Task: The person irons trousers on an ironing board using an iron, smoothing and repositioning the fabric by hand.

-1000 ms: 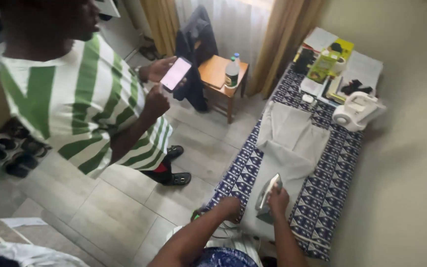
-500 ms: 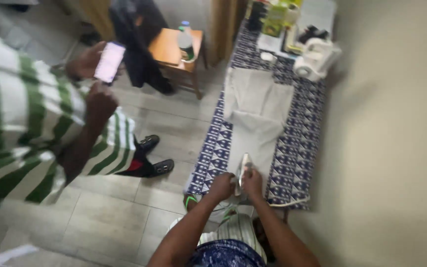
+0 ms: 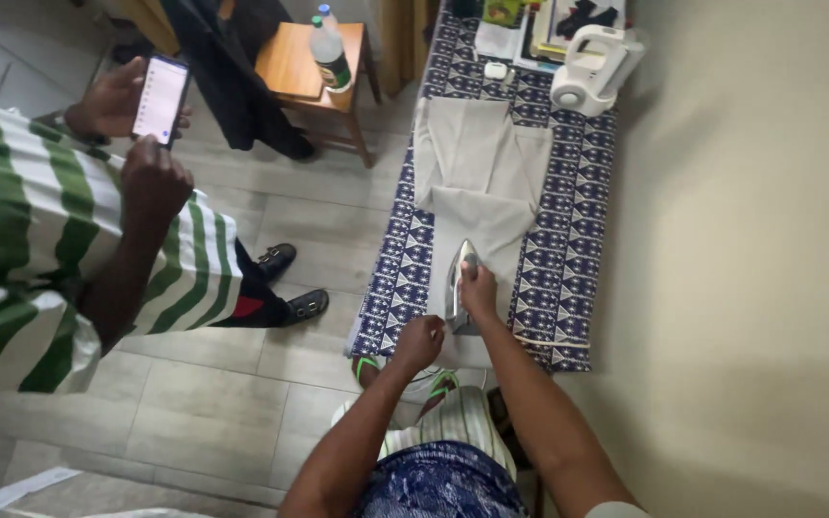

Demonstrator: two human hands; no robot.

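A pale grey garment (image 3: 477, 182) lies flat along a table covered with a blue and white patterned cloth (image 3: 563, 240). My right hand (image 3: 478, 285) grips the handle of a silver clothes iron (image 3: 457, 285) that rests on the near part of the garment. My left hand (image 3: 419, 342) presses on the garment's near edge, at the table's front left corner, just behind the iron.
A person in a green and white striped shirt (image 3: 40, 259) stands at the left holding a phone (image 3: 161, 98). A wooden stool (image 3: 311, 72) with a bottle (image 3: 329, 50) stands beyond. A white appliance (image 3: 592, 69) and papers sit at the table's far end. A beige wall runs along the right.
The camera has tilted down and shifted. My right hand has pushed the iron a little farther up the garment. My left hand has stayed at the near edge.
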